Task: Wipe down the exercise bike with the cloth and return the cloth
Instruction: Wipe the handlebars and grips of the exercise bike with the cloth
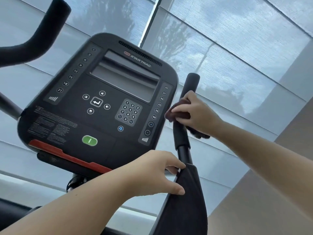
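Now the right hand (197,114) wraps the cloth (180,115) round the handlebar grip (180,135), right of the console (101,119); the left hand (152,173) clasps the near pad (186,204). Best to slide down, squeezing evenly

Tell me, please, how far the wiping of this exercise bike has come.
Done: no surface shows that it was wiped, so I cannot tell. In hand: the right hand holds the cloth around the right handlebar grip, while the left hand holds the black pad below it. Left: possibly the console and the left handlebar, and surely returning the cloth, which is in the hand.
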Demonstrator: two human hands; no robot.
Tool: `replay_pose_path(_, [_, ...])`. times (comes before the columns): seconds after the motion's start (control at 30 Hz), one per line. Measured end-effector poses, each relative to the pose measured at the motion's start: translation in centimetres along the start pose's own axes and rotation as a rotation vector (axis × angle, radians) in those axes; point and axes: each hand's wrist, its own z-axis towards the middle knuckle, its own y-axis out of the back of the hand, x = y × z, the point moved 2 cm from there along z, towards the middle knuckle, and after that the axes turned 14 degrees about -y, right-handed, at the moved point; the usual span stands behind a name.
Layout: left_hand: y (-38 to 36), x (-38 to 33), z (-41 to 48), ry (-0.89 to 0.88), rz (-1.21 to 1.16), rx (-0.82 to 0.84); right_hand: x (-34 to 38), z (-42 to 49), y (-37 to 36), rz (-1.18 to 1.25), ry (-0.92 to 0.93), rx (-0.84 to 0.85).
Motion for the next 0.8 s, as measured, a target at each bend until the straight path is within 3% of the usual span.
replay_pose_path(0.1, [0.1, -0.1, -0.1, 0.001, 0.007, -0.001, -0.1, 0.7, -0.5, 0.243, -0.204, -0.170])
replay_pose_path(0.2, [0.2, -0.4, 0.0, -0.018, 0.041, -0.001, -0.9, -3.3, -1.8, 0.439, -0.309, -0.047])
replay_pose_path(0.3, [0.3, -0.7, 0.0, -0.058, 0.098, 0.002, -1.9, -8.5, -1.2, 0.741, -0.288, 0.085])
replay_pose_path(0.37, [0.3, -1.1, 0.0, -0.062, 0.123, 0.001, -1.1, -9.9, -1.5, 0.719, -0.221, 0.092])
replay_pose_path(0.53, [0.3, -1.9, -0.2, -0.001, 0.170, 0.017, -1.3, -6.3, -3.0, 0.717, -0.357, -0.225])
replay_pose_path(0.6, [0.1, -2.3, -0.1, 0.040, 0.189, 0.009, -2.0, -5.4, -3.5, 0.769, -0.411, -0.257])
replay_pose_path(0.7, [-0.2, -3.0, 0.1, 0.141, 0.182, -0.044, -2.3, -7.8, -4.3, 0.930, -0.365, -0.212])
replay_pose_path(0.8, [-0.7, -3.9, 0.4, 0.230, 0.216, -0.087, -2.3, -12.1, -5.0, 1.061, -0.180, -0.177])
